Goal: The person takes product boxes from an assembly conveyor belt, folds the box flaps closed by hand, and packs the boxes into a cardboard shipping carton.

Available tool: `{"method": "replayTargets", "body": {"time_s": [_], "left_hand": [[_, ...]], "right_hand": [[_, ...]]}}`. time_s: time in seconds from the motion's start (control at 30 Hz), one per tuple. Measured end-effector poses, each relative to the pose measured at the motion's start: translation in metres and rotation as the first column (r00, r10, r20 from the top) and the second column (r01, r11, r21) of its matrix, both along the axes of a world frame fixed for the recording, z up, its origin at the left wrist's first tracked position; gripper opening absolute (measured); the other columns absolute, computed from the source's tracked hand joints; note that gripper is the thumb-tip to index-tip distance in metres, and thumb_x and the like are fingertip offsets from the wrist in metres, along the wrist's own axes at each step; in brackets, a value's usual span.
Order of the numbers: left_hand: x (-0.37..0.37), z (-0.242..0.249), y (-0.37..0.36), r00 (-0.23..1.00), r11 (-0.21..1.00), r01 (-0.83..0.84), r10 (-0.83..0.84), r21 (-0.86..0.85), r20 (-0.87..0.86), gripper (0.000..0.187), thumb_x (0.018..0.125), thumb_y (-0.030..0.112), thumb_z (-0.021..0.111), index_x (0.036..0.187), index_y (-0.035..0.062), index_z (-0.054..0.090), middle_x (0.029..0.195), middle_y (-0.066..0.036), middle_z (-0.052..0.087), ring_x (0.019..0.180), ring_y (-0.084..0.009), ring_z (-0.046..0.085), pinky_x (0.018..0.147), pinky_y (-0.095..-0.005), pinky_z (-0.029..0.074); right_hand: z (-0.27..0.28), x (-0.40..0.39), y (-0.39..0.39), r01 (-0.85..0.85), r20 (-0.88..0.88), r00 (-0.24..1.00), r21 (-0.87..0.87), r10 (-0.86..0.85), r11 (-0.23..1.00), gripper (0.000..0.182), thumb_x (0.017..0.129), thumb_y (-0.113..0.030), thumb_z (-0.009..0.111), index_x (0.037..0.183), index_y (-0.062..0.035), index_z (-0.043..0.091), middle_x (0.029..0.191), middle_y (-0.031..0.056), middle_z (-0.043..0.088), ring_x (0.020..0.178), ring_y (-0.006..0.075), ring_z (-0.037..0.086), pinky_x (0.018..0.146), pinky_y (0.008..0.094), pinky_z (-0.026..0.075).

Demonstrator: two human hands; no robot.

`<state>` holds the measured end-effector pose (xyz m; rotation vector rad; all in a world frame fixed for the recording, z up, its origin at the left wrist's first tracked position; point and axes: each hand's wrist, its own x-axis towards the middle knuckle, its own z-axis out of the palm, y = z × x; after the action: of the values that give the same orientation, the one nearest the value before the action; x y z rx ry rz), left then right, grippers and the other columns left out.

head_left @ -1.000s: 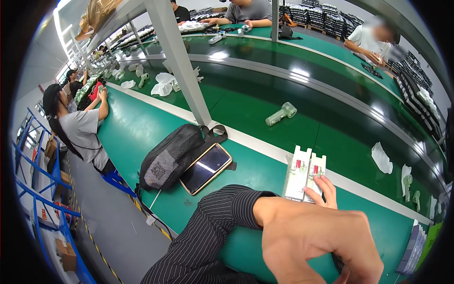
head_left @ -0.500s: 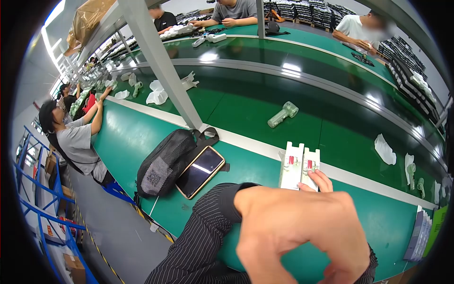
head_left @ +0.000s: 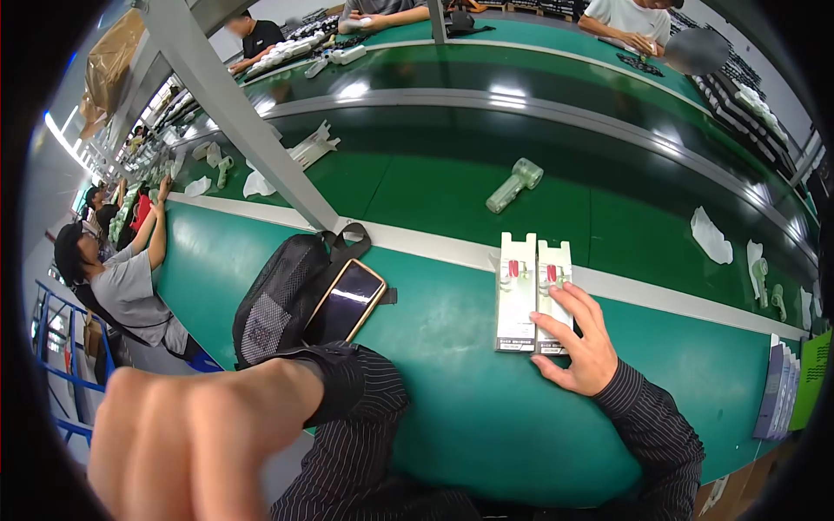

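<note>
Two slim white boxes (head_left: 516, 304) (head_left: 553, 304) with red product pictures and open flaps at their far ends lie side by side on the green table. My right hand (head_left: 582, 339) rests with spread fingers over the right-hand box, its thumb beside the near end. Close to the camera at the lower left is my left hand (head_left: 200, 434), blurred, back upward and fingers bent down. Its fingertips are hidden, so any held item cannot be made out. A translucent pale green handheld device (head_left: 515, 185) lies on the dark green belt beyond the boxes.
A black mesh bag (head_left: 274, 300) and a phone (head_left: 346, 301) lie left of the boxes. A metal post (head_left: 234, 113) rises behind them. Plastic wrappers (head_left: 711, 236) lie on the belt, and purple boxes (head_left: 773, 391) stand far right. Several people work around.
My left hand has swung from in front of the boxes to the lower left, uncovering both boxes and my right hand. The view has shifted slightly.
</note>
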<state>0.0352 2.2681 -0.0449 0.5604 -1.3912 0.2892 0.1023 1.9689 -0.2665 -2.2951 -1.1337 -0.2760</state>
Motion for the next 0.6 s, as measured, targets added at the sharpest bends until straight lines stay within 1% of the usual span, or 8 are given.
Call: {"method": "replayTargets", "body": {"time_s": [0.03, 0.07, 0.1, 0.13, 0.2, 0.3, 0.43, 0.6], "left_hand": [[-0.016, -0.007, 0.024, 0.992, 0.992, -0.128, 0.128, -0.019, -0.004, 0.007, 0.073, 0.001, 0.079, 0.074, 0.0003, 0.072, 0.075, -0.011, 0.067, 0.078, -0.0195, 0.066, 0.076, -0.0307, 0.054], [-0.025, -0.018, 0.027, 0.982, 0.963, -0.171, 0.149, -0.207, -0.118, 0.012, 0.075, 0.005, 0.079, 0.082, -0.0013, 0.072, 0.087, -0.014, 0.068, 0.087, -0.0212, 0.066, 0.084, -0.0339, 0.053], [-0.037, -0.032, 0.031, 0.962, 0.895, -0.229, 0.148, -0.382, -0.23, 0.019, 0.076, 0.008, 0.079, 0.09, -0.0028, 0.072, 0.099, -0.018, 0.07, 0.096, -0.0229, 0.066, 0.092, -0.0372, 0.051], [-0.059, -0.042, 0.082, 0.808, 0.815, -0.577, 0.561, -0.049, -0.18, 0.033, 0.085, 0.023, 0.073, 0.107, -0.0013, 0.071, 0.124, -0.024, 0.064, 0.117, -0.0267, 0.06, 0.111, -0.0436, 0.038], [-0.059, -0.05, 0.069, 0.795, 0.802, -0.594, 0.573, -0.061, -0.199, 0.033, 0.085, 0.023, 0.072, 0.107, -0.0015, 0.07, 0.124, -0.024, 0.064, 0.117, -0.0269, 0.06, 0.111, -0.0438, 0.038], [-0.027, -0.054, 0.055, 0.766, 0.774, -0.63, 0.605, -0.068, -0.217, 0.033, 0.086, 0.023, 0.071, 0.108, -0.002, 0.07, 0.124, -0.024, 0.064, 0.117, -0.0276, 0.06, 0.111, -0.0443, 0.038], [-0.035, -0.058, 0.047, 0.728, 0.734, -0.675, 0.65, -0.07, -0.218, 0.033, 0.088, 0.023, 0.068, 0.11, -0.0026, 0.07, 0.124, -0.025, 0.064, 0.117, -0.0284, 0.061, 0.112, -0.0451, 0.038], [-0.018, -0.064, 0.049, 0.68, 0.681, -0.728, 0.703, -0.077, -0.206, 0.034, 0.091, 0.023, 0.065, 0.112, -0.0033, 0.069, 0.124, -0.025, 0.065, 0.117, -0.0295, 0.061, 0.112, -0.046, 0.038]], "right_hand": [[0.001, 0.0, 0.0, 0.001, 0.001, 1.0, 0.001, -0.001, 1.0, 0.068, 0.072, -0.018, 0.087, 0.136, -0.0148, 0.064, 0.152, 0.0217, 0.045, 0.142, 0.0468, 0.041, 0.115, 0.0553, 0.041], [0.002, 0.0, 0.0, 0.003, 0.002, 1.0, 0.0, -0.003, 1.0, 0.068, 0.072, -0.018, 0.087, 0.136, -0.0148, 0.064, 0.152, 0.0217, 0.045, 0.142, 0.0468, 0.041, 0.115, 0.0553, 0.041], [0.003, 0.0, 0.0, 0.004, 0.006, 1.0, -0.003, -0.004, 1.0, 0.068, 0.071, -0.018, 0.087, 0.135, -0.0147, 0.064, 0.152, 0.0217, 0.045, 0.142, 0.0468, 0.041, 0.115, 0.0552, 0.041], [0.002, 0.0, 0.0, 0.007, 0.008, 1.0, -0.003, -0.007, 1.0, 0.068, 0.071, -0.017, 0.087, 0.135, -0.0145, 0.064, 0.152, 0.022, 0.045, 0.142, 0.047, 0.041, 0.115, 0.0554, 0.041], [0.004, 0.001, 0.0, 0.004, 0.001, 1.0, -0.011, -0.004, 1.0, 0.068, 0.071, -0.017, 0.087, 0.135, -0.0143, 0.064, 0.152, 0.0221, 0.045, 0.142, 0.0471, 0.041, 0.115, 0.0555, 0.04], [0.003, 0.0, 0.002, 0.008, -0.009, 1.0, -0.004, -0.008, 1.0, 0.069, 0.071, -0.017, 0.087, 0.135, -0.0138, 0.064, 0.152, 0.0223, 0.046, 0.142, 0.0474, 0.041, 0.114, 0.0559, 0.04], [0.005, 0.001, 0.003, 0.0, -0.011, 1.0, -0.002, 0.0, 1.0, 0.069, 0.071, -0.017, 0.087, 0.135, -0.0129, 0.064, 0.153, 0.0226, 0.046, 0.142, 0.0473, 0.041, 0.114, 0.056, 0.04], [0.002, 0.002, 0.001, -0.001, -0.014, 1.0, -0.007, 0.001, 1.0, 0.068, 0.071, -0.017, 0.087, 0.135, -0.0121, 0.064, 0.153, 0.0226, 0.046, 0.142, 0.0473, 0.041, 0.114, 0.0559, 0.04]]}}
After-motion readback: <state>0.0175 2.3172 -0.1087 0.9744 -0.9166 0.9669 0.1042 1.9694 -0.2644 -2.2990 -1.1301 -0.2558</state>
